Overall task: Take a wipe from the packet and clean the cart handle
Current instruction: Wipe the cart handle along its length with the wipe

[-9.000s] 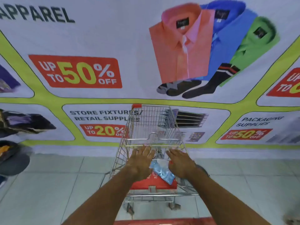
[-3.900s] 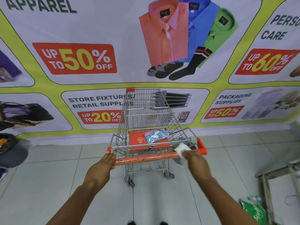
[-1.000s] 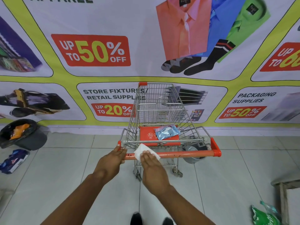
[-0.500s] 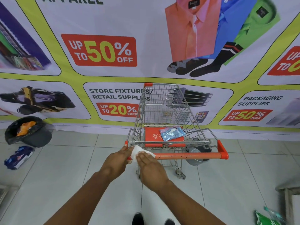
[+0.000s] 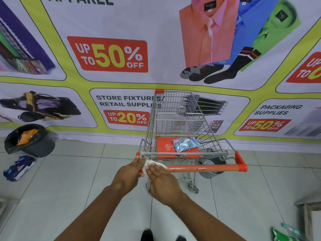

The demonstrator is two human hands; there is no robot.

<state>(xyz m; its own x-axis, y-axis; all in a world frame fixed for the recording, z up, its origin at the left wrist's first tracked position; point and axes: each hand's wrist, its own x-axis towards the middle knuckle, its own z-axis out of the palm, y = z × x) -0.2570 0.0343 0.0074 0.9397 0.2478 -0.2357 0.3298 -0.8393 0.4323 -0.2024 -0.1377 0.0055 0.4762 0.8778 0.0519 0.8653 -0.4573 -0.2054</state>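
A wire shopping cart (image 5: 175, 119) stands before me with an orange handle (image 5: 205, 168). My left hand (image 5: 129, 171) is closed around the handle's left end. My right hand (image 5: 162, 180) presses a white wipe (image 5: 152, 164) onto the handle right beside the left hand; most of the wipe is hidden under its fingers. The blue wipe packet (image 5: 185, 144) lies on the cart's orange child-seat flap (image 5: 163, 146).
A printed sale banner (image 5: 111, 56) covers the wall just beyond the cart. A black-lined bin (image 5: 29, 140) and a blue wrapper (image 5: 19, 167) sit on the tiled floor at left. A grey bucket (image 5: 212, 168) stands behind the handle. A green packet (image 5: 284, 234) and a wooden frame (image 5: 307, 216) are at lower right.
My right hand has slid the wipe leftward along the handle until it meets my left hand at the left end. The cart has shifted slightly right in view.
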